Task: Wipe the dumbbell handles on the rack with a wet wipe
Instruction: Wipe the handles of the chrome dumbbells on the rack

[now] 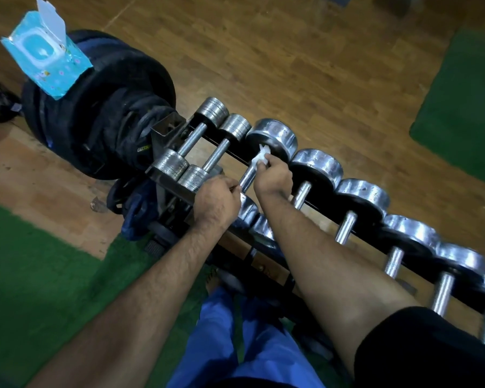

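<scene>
A long metal rack [167, 179] holds a row of chrome dumbbells running from centre to lower right. My right hand [273, 175] pinches a white wet wipe [261, 156] against the far end of the third dumbbell's handle [247, 177], close to its big chrome head [273, 137]. At the near end of that same handle, my left hand [217, 198] is closed around the bar. Two smaller dumbbells [192, 141] lie to the left of it.
A blue wet-wipe pack [46, 56] with its lid open sits on a stack of black weight plates [104, 107] at the rack's left end. Several more dumbbells [347, 222] continue to the right. Wooden floor lies beyond; green mats [34, 275] are beside my blue-trousered legs.
</scene>
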`<control>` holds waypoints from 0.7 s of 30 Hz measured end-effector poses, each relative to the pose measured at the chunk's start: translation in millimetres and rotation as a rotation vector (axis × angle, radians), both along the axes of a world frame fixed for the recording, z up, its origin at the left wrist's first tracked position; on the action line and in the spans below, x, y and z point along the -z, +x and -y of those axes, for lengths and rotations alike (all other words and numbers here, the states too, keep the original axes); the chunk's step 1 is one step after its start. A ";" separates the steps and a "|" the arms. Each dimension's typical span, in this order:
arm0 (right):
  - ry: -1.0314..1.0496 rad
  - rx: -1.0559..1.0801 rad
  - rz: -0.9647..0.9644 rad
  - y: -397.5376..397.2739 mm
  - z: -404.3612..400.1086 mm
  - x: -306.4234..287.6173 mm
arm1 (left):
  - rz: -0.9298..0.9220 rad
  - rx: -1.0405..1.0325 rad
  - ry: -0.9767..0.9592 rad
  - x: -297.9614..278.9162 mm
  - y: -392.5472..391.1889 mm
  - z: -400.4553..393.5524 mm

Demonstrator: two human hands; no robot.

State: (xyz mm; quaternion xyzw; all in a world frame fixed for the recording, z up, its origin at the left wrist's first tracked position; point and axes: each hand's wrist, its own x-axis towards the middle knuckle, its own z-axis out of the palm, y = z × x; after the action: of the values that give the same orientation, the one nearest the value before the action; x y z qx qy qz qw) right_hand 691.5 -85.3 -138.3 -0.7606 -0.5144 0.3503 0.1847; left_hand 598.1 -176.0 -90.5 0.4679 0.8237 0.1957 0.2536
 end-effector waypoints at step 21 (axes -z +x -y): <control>-0.525 0.392 -0.708 0.7 -27.6 17.1 | 0.039 0.072 0.079 17.9 -10.2 11.9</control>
State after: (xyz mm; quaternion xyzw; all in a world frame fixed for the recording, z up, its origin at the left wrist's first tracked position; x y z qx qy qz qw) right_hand 692.3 -57.7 -155.4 -0.6981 -0.1610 0.6644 0.2130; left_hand 587.9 -187.9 -108.3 0.5028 0.7929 0.2279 0.2579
